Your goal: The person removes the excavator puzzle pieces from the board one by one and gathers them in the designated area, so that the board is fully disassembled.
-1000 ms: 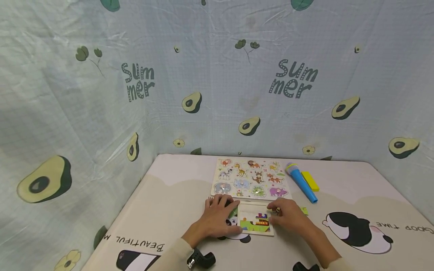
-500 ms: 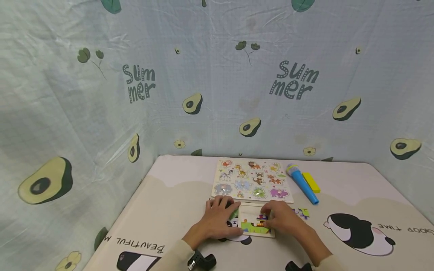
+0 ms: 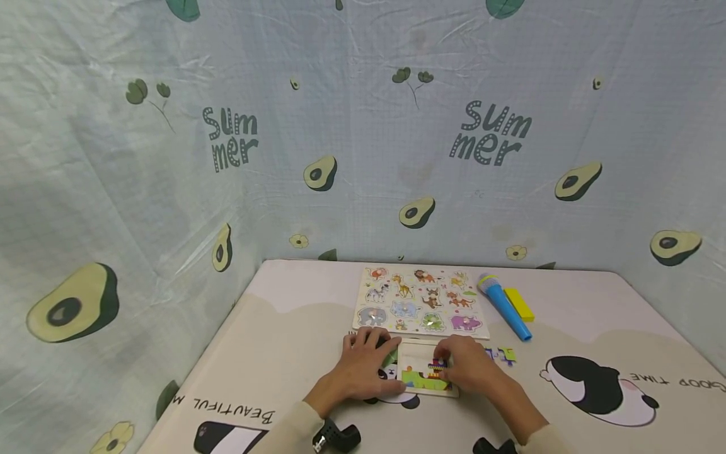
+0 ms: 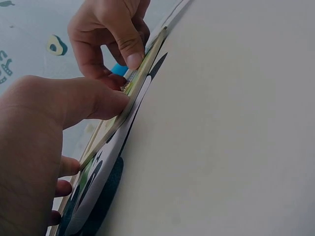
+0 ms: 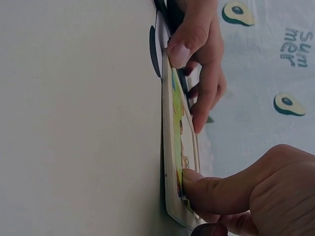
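Observation:
A small wooden puzzle tray [image 3: 416, 341] lies on the table, with joined green pieces [image 3: 418, 381] along its near side. My left hand [image 3: 365, 362] holds the tray's left end, thumb on the near edge and index finger at the far edge. Over the tray's right half, my right hand [image 3: 467, 362] pinches a small multicoloured puzzle piece [image 3: 437, 366] between thumb and index finger, close against the other pieces. In the right wrist view the right thumb [image 5: 194, 179] presses at the picture's surface, and the hand hides part of the piece.
Behind the tray lies an animal peg-puzzle board [image 3: 416, 299]. A blue toy microphone [image 3: 507, 309] and a yellow block [image 3: 519, 304] sit to its right. Loose puzzle pieces [image 3: 507, 356] lie right of my right hand. A printed cloth wall [image 3: 351, 126] stands behind the table.
My right hand has moved left from the tray's right edge onto the pieces inside, uncovering loose pieces on the table. My left hand has stayed in place.

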Action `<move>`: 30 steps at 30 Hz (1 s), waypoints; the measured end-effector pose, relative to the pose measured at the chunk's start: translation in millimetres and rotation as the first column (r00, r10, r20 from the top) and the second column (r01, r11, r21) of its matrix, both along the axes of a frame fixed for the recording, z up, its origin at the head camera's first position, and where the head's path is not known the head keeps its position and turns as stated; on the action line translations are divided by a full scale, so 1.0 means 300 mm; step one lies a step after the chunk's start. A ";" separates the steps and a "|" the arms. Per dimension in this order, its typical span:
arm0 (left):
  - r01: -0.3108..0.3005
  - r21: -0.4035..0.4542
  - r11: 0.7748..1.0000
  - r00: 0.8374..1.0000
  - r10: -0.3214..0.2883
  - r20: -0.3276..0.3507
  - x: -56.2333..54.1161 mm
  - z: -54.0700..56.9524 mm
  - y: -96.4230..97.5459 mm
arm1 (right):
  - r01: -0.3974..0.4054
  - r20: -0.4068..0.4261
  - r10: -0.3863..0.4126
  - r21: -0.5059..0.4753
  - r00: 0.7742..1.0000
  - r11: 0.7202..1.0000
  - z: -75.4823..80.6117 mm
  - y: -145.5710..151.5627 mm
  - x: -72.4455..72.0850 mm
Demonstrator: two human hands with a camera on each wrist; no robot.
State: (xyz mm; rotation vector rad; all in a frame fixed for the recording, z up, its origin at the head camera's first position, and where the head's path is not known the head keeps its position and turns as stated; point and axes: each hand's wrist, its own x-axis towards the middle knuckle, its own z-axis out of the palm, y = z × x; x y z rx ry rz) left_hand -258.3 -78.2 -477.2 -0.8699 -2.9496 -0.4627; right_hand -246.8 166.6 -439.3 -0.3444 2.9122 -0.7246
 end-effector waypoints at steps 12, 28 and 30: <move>-0.005 0.009 1.000 1.000 0.005 0.000 0.003 0.005 0.002 | 0.011 -0.029 -0.011 0.003 1.000 1.000 -0.007 -0.002 0.003; -0.005 0.002 1.000 1.000 0.005 -0.001 0.004 0.005 0.003 | -0.074 -0.025 0.071 -0.161 0.997 0.984 -0.027 0.050 0.001; -0.005 0.001 1.000 1.000 0.005 -0.001 0.004 0.005 0.003 | -0.093 -0.029 0.089 -0.191 0.996 0.977 -0.023 0.062 -0.001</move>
